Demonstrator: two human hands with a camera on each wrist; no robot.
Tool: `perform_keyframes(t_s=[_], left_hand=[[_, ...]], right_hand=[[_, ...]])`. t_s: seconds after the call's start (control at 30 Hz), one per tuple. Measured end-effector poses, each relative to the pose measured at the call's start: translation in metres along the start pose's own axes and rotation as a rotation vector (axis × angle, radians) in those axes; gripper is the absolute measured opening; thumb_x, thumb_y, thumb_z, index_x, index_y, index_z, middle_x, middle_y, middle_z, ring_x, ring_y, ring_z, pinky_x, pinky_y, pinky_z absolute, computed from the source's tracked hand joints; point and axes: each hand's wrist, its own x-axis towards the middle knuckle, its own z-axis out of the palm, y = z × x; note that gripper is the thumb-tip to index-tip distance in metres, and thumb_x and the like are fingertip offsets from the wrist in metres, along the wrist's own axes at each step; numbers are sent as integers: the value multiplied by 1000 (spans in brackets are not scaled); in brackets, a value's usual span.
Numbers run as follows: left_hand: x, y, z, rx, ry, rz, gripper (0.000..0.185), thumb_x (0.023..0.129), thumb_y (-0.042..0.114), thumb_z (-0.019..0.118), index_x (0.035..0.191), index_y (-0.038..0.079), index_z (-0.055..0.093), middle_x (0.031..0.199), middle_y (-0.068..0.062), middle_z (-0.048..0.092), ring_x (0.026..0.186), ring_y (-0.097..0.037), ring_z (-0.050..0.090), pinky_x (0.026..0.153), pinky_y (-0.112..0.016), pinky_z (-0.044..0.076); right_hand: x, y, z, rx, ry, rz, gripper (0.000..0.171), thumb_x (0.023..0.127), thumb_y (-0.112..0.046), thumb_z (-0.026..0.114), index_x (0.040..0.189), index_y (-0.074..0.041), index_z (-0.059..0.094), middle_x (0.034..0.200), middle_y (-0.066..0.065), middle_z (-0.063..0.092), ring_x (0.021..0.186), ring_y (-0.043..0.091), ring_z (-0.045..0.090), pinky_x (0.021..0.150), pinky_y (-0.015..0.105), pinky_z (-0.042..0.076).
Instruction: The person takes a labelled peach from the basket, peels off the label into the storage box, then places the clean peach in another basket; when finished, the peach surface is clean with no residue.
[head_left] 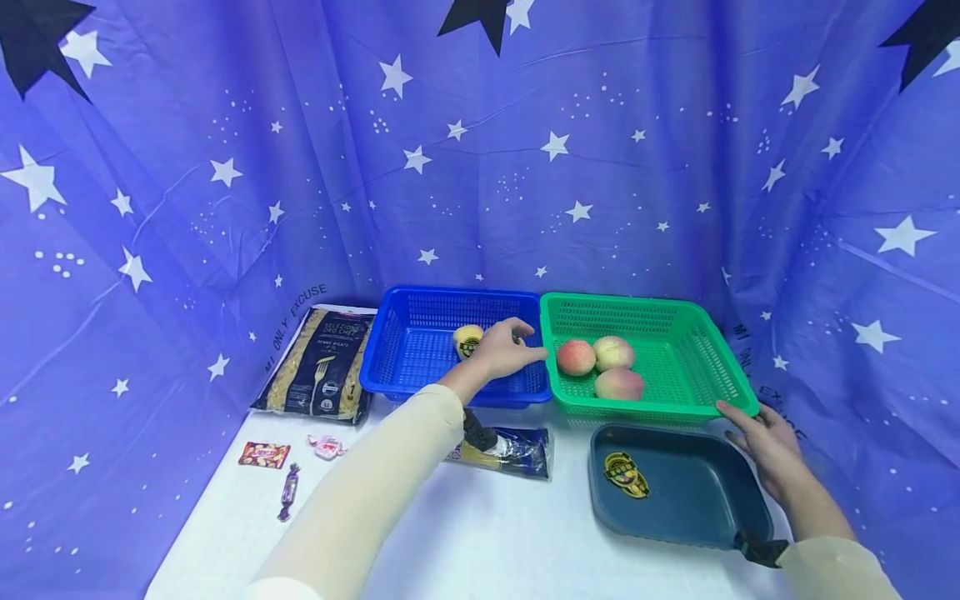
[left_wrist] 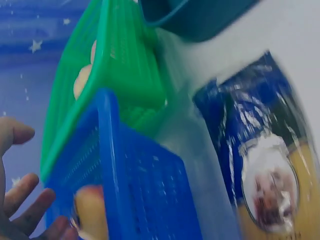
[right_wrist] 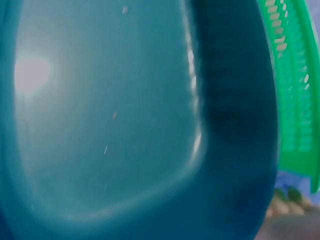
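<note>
My left hand (head_left: 504, 350) reaches over the blue basket (head_left: 416, 387), fingers spread and holding nothing in the left wrist view. Close beside those fingers lies a yellowish-red fruit, perhaps a peach (left_wrist: 92, 210); from the head it shows as a yellow fruit (head_left: 468, 337) with a black-and-gold sticker. Part of that basket's contents is hidden under the hand. At the front right corner of the green basket (head_left: 697, 367), my right hand (head_left: 780, 454) touches the rim with loosely extended fingers. Three peaches (head_left: 619, 385) sit in the green basket.
A dark teal tray (head_left: 697, 492) with black-and-gold stickers (head_left: 626, 475) stands before the green basket. A pasta bag (head_left: 318, 367) lies left of the blue basket. Another pasta packet (head_left: 517, 454) lies in front. Wrapped candies (head_left: 288, 492) are at left. A starry curtain (head_left: 480, 167) hangs behind.
</note>
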Motion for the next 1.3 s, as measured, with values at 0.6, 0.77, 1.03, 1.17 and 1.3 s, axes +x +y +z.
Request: perform_keyframes(t_s=[0.6,0.77,1.03,1.17,1.3], left_hand=[[9,-51,-47,-125,157,-144,58,96,37,83,144,11,66,152,-15,64,139,-34,62,116,-50,55],[7,-57,-57,-147,160,-174,62,98,38,81,149,9,61,162,-17,56,146,-38,57,119,-55,53],[6,-63,-68,-195,177,-191,66,95,36,81,151,6,60,161,-19,55,146,-39,55,122,-56,50],[10,-66,-72,-223,172,-230,72,98,39,81,156,5,57,159,-16,56,149,-37,54,126,-56,47],[12,-68,-77,-260,162,-281,73,99,39,81,159,7,55,161,-15,55,152,-37,52,128,-59,45]], right_hand=[[-52,-22,62,55,485,-64,91,107,-40,66,176,-8,17,186,22,10,172,46,15,139,63,22],[-74,-32,95,83,450,-159,84,109,-36,67,175,-11,22,187,16,12,172,44,18,138,62,26],[-105,-48,144,129,320,-220,84,106,-38,75,173,-16,29,185,9,21,170,41,28,133,62,36],[-117,-50,164,140,278,-255,80,105,-33,78,170,-13,34,181,8,32,166,38,36,134,49,40],[-125,-51,185,215,190,-252,79,105,-29,79,168,-10,35,180,10,34,167,39,36,133,42,41]])
